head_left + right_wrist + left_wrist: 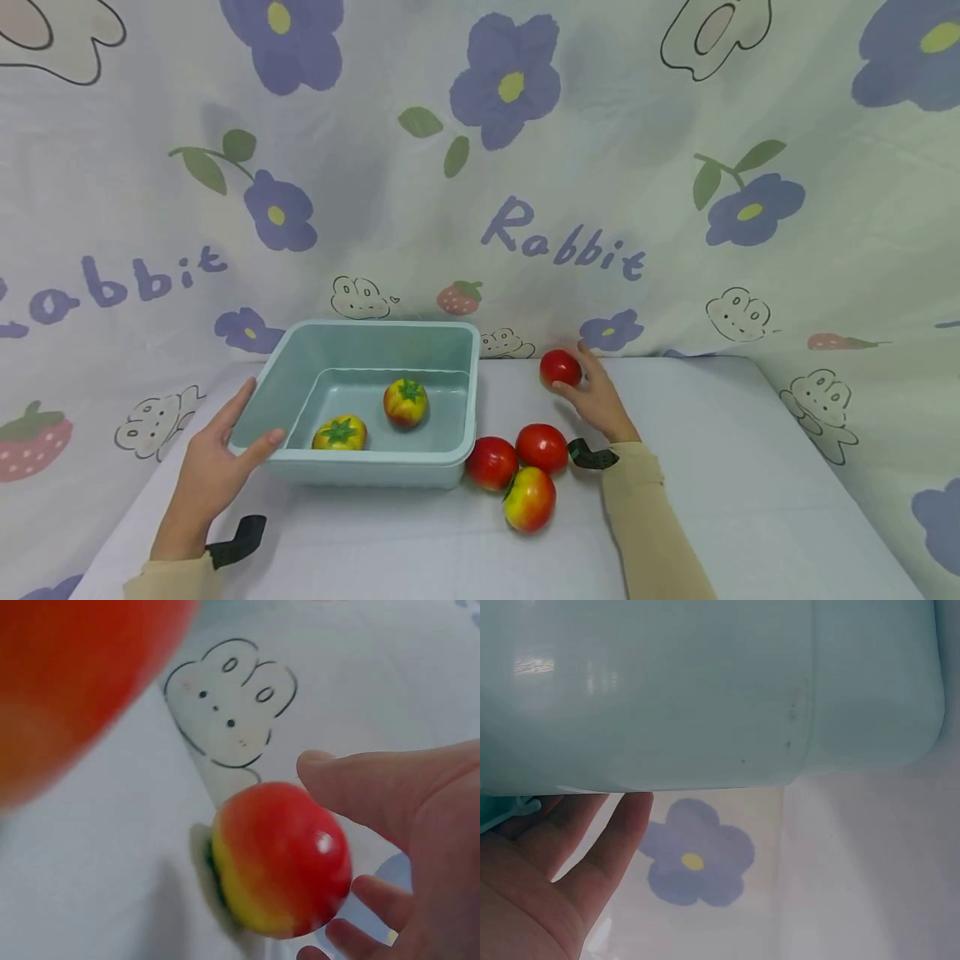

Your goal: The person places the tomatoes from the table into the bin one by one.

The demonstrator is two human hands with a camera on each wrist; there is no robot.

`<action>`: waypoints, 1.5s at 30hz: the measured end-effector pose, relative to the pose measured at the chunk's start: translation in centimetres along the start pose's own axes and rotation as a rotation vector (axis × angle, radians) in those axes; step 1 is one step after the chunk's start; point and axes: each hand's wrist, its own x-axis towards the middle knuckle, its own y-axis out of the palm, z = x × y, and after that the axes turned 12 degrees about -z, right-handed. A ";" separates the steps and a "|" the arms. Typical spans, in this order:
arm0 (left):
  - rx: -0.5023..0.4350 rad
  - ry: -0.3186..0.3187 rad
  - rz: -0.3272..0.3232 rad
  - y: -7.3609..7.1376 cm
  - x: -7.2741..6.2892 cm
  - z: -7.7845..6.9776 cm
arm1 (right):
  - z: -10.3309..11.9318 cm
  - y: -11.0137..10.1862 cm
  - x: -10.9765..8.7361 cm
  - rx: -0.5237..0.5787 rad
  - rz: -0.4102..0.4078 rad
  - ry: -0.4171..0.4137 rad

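Observation:
My left hand (206, 467) is at the left side of a pale blue plastic box (360, 458), thumb over the front-left rim. In the left wrist view its fairly straight fingers (604, 862) touch the box's outer wall; the thumb is hidden there. My right hand (600, 400) is around a red tomato (559, 368) at the back of the table, thumb and fingers spread on either side. In the right wrist view this tomato (281, 859) shows yellow on one side, and the thumb (352, 780) stands apart from it. Two yellow-red tomatoes with green tops (406, 403) lie inside the box.
Beside the box's right front corner, two red tomatoes (542, 448) and a yellow-red one (529, 500) lie close together, near my right forearm (652, 517). A white cloth covers the table (750, 483). Behind it hangs a printed curtain (420, 200).

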 end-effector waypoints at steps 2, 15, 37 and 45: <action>-0.003 0.002 0.000 0.0 0.0 0.0 | -0.3 0.2 0.0 -0.008 0.010 -0.009; -0.014 0.019 0.019 -0.2 0.3 0.1 | -1.2 1.4 0.1 -0.077 -0.059 -0.052; -0.035 0.005 0.020 0.1 0.1 -0.2 | -1.0 0.5 -0.4 -0.022 -0.154 -0.001; -0.035 0.027 0.007 -0.1 -0.1 0.0 | 0.2 -0.1 -0.5 0.024 -0.164 -0.002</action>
